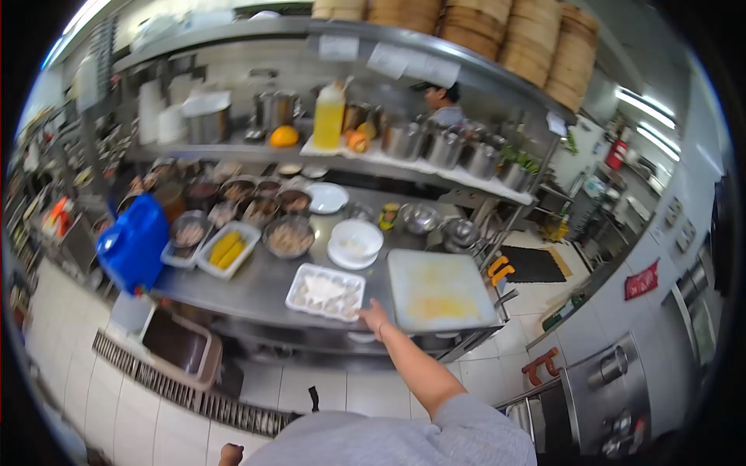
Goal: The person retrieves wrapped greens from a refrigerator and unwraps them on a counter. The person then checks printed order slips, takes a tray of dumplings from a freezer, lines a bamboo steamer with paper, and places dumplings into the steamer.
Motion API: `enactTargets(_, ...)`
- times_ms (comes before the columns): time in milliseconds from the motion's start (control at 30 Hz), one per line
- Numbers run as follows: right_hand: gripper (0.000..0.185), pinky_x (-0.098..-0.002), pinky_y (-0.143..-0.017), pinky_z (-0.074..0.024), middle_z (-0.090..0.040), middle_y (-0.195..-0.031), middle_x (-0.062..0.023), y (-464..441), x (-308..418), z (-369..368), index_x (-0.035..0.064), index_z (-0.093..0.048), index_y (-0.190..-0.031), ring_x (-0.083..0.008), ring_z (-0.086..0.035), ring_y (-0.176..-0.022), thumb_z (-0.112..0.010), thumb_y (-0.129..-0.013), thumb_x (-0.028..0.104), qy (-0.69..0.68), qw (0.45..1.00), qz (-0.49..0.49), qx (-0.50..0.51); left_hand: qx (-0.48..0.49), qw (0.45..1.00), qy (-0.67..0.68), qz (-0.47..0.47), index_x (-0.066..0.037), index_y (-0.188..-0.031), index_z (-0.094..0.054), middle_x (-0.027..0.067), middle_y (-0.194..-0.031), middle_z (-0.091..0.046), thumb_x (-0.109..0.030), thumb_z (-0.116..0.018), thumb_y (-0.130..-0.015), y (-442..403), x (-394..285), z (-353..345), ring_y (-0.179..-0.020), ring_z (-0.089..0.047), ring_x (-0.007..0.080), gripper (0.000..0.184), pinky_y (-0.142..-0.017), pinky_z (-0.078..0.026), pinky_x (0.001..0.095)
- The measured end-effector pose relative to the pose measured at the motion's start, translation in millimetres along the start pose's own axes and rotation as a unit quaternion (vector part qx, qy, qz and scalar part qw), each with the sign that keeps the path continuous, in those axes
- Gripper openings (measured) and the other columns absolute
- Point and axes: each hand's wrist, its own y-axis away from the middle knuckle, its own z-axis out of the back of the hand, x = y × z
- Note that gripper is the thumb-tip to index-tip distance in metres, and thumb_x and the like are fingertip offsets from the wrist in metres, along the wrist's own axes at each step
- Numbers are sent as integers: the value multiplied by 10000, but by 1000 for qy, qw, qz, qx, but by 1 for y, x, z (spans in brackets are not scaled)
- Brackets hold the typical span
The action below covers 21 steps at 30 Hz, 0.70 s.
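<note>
My right hand (374,317) is at the right front corner of a white tray (292,297), its fingers closed on the rim. Pale pieces lie in the tray, too blurred to name. To the right of this hand is a stained white cutting board (400,279). Beyond the tray stand white bowls (356,239), one on another. Low at the bottom edge, my left hand (231,454) hangs away from the counter. Its fingers look curled, and I see nothing in them; part of the hand is cut off.
A blue jug (134,242) stands at the counter's left end, beside a container of yellow food (227,248) and several filled bowls. The shelf above carries a yellow liquid bottle (329,116) and metal pots (404,141). A person (444,105) is behind it. Below left is a bin (206,361).
</note>
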Motion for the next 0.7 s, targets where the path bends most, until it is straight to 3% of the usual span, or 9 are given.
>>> enactTargets(33, 819, -450, -1032, -357, -399, -1427, -193, -10, 3, 13, 33, -272, -1454, -313, -395, -1307, -712, -795, 242, 32, 999, 19, 18, -37, 997, 0, -66, -31, -839, -713, 198, -891, -682, -385, -724, -721, -46, -28, 16, -856, -655, 373, 374, -753, -518, 423)
enactTargets(67, 741, -437, -989, -399, -451, -1374, -177, 2, 27, 33, 41, -327, -1428, -295, -447, -1251, -691, -811, 229, -22, 999, -5, 28, -74, 984, -6, -161, -44, -876, -702, 185, -847, -683, -343, -641, -766, -78, -65, 35, -864, -658, 364, 324, -787, -516, 428)
enactTargets(100, 665, -425, -946, -440, -503, -1321, -161, 26, 55, 52, 48, -382, -1401, -277, -498, -1195, -671, -827, 216, -76, 996, -30, 42, -89, 986, 29, -139, -28, -935, -667, 195, -870, -681, -331, -643, -761, -110, -106, 47, -880, -655, 363, 350, -792, -512, 432)
enactTargets(133, 665, -425, -946, -440, -503, -1321, -161, 25, 70, 77, 48, -382, -1401, -277, -498, -1195, -671, -827, 216, -79, 996, -27, 22, -90, 973, 115, -181, -22, -950, -645, 195, -881, -682, -297, -641, -772, -147, -143, 53, -866, -658, 360, 328, -780, -516, 427)
enactTargets(200, 518, -425, -841, -480, -606, -1152, -100, 20, 106, 133, 91, -495, -1302, -208, -590, -982, -661, -827, 212, -195, 978, 71, -7, -79, 955, 113, -263, 2, -1042, -621, 189, -942, -681, -187, -658, -800, -123, -272, 112, -875, -665, 324, 308, -788, -514, 399)
enactTargets(267, 410, -383, -777, -501, -632, -1070, -77, 43, 170, 188, 86, -534, -1239, -180, -599, -902, -623, -851, 183, -185, 961, 191, -78, -37, 925, 196, -325, 0, -1079, -610, 164, -960, -670, -129, -632, -846, -102, -370, 138, -853, -659, 255, 267, -772, -513, 349)
enactTargets(333, 378, -328, -729, -529, -627, -1065, -106, 69, 236, 237, 37, -539, -1203, -168, -618, -864, -617, -837, 94, -195, 931, 274, -142, -30, 901, 203, -382, -5, -1070, -614, 139, -925, -671, -133, -636, -847, -101, -432, 123, -837, -649, 221, 258, -759, -511, 330)
enactTargets(533, 371, -271, -735, -509, -621, -1040, -57, 100, 373, 365, 37, -553, -1204, -132, -593, -884, -621, -842, 87, -105, 840, 475, -241, 168, 835, 250, -461, -17, -1099, -628, 48, -884, -677, -163, -650, -871, -51, -561, 59, -756, -603, 118, 272, -713, -498, 270)
enactTargets(700, 325, -253, -741, -483, -611, -1001, -27, 90, 469, 444, 32, -581, -1155, -107, -581, -890, -632, -842, 103, 1, 776, 575, -258, 125, 844, 248, -459, -24, -1087, -635, 42, -859, -683, -154, -644, -888, -34, -657, 11, -753, -622, 101, 238, -730, -499, 247)
